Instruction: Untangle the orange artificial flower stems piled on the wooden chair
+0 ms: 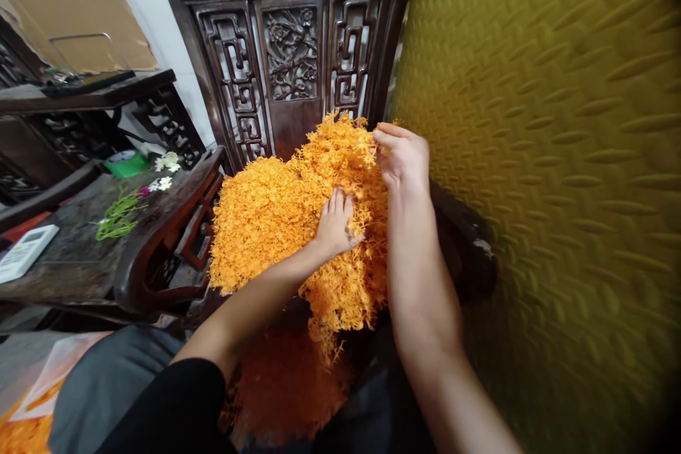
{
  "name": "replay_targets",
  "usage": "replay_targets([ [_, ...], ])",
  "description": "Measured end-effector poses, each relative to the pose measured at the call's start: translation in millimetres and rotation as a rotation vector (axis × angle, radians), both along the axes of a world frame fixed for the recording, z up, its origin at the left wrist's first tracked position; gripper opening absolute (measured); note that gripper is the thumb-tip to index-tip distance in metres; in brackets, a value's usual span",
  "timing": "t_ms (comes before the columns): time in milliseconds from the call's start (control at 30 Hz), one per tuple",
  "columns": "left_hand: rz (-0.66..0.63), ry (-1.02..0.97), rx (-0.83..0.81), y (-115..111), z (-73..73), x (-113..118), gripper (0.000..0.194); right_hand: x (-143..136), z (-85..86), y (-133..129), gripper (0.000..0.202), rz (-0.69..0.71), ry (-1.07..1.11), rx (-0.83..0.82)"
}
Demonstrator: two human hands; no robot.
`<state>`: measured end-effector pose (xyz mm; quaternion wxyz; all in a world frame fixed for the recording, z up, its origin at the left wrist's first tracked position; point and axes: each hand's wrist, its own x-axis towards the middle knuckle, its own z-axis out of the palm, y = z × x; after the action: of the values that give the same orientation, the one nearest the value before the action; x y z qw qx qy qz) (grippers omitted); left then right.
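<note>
A thick, fluffy mass of orange artificial foliage, made of many small spiky sprigs, is heaped on a dark wooden seat in front of a carved backrest. My left hand lies on the middle of it, palm down with the fingers stretched out. At the raised upper right edge of the mass, my right hand pinches some of the orange sprigs between thumb and fingers. Part of the orange mass hangs down in front, over the seat's edge. The wrist and forearm of my right arm hide its right side.
The carved dark wood backrest stands against white tiles. A yellow-green embossed panel rises close on the right. On the left, a dark table bears green stems, white flowers, a green ring and a white keypad device.
</note>
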<state>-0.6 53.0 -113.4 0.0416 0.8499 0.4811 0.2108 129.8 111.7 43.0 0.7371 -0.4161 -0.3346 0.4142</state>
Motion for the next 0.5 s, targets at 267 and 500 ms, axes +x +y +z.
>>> replay_targets([
  [267,0.023,-0.011,-0.012,-2.5,0.5,0.6,0.105,14.8,8.1,-28.2,0.018,-0.080,-0.298,-0.074],
  [500,0.016,0.024,-0.058,-9.7,12.9,1.3,0.106,18.5,-7.8,-9.5,0.036,-0.066,0.092,-0.058],
])
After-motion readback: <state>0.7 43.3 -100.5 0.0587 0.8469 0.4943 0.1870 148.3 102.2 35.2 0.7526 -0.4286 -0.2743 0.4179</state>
